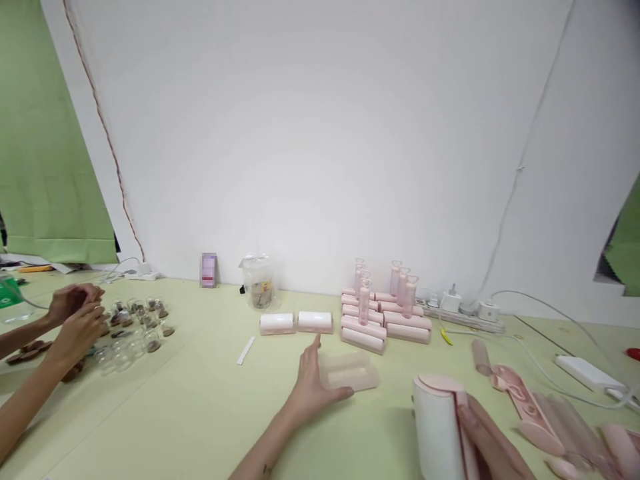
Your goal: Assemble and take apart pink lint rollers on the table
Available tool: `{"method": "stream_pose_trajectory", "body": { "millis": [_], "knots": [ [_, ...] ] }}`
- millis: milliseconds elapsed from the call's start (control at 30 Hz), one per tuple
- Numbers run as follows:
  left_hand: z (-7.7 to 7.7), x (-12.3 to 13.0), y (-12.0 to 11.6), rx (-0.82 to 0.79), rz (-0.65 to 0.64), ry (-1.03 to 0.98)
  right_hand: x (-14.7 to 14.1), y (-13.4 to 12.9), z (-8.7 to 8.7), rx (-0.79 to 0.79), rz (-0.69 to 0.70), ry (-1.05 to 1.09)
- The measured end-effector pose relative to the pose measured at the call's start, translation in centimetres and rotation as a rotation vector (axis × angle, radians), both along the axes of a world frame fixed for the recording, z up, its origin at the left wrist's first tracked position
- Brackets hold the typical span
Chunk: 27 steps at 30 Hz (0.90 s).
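Note:
My left hand (pixel 313 383) reaches over the table with thumb and forefinger spread, holding nothing. At its right side lies a translucent plastic cover (pixel 353 373); whether the fingers touch it I cannot tell. In my right hand (pixel 487 433) is a lint roller (pixel 437 427), a white roll with pink end and side parts, held upright close to the camera. Beyond my left hand, two white rolls in pale pink holders (pixel 315 322) lie side by side. Several pink rollers (pixel 363 333) are stacked to their right, with small clear pink bottle-like pieces (pixel 409 297) standing on them.
Loose pink parts (pixel 533 410) and translucent covers lie at the right, near a white adapter (pixel 583 371), cables and a power strip (pixel 470 320). A clear bag (pixel 259 283) and a white strip (pixel 245 351) lie left. A co-worker's hands (pixel 80 327) handle pieces beside small glass domes (pixel 123 350).

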<state>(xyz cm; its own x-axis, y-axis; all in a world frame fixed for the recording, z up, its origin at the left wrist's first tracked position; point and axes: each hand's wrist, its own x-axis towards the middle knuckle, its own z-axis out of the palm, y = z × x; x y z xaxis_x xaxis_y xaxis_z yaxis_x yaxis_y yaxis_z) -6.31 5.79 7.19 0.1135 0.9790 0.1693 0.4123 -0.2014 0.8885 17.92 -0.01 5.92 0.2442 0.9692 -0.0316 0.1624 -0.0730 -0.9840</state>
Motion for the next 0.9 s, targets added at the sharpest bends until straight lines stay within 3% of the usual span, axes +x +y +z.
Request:
{"method": "stream_pose_trajectory", "body": {
  "millis": [100, 200, 300, 500, 700, 900],
  "knots": [
    [-1.0, 0.7, 0.0, -0.126, -0.146, -0.063, 0.7, 0.9, 2.7, 0.174, 0.004, -0.215],
    [-1.3, 2.1, -1.9, -0.176, -0.437, -0.111, 0.4, 1.4, 5.7, 0.307, 0.283, -0.489],
    [-1.5, 2.6, -3.1, -0.213, -0.514, -0.110, -0.9, 1.4, 7.4, 0.388, 0.538, -0.766],
    [-2.5, 2.6, -2.4, -0.218, -0.553, -0.145, -3.5, 0.7, 6.7, 0.430, 0.627, -1.068],
    [-3.0, 2.7, -2.1, -0.215, -0.577, -0.176, -3.8, 0.2, 6.4, 0.422, 0.598, -1.132],
    [-2.4, 2.6, -2.3, -0.224, -0.590, -0.171, -3.8, 0.1, 6.1, 0.471, 0.636, -1.214]
  ]
}}
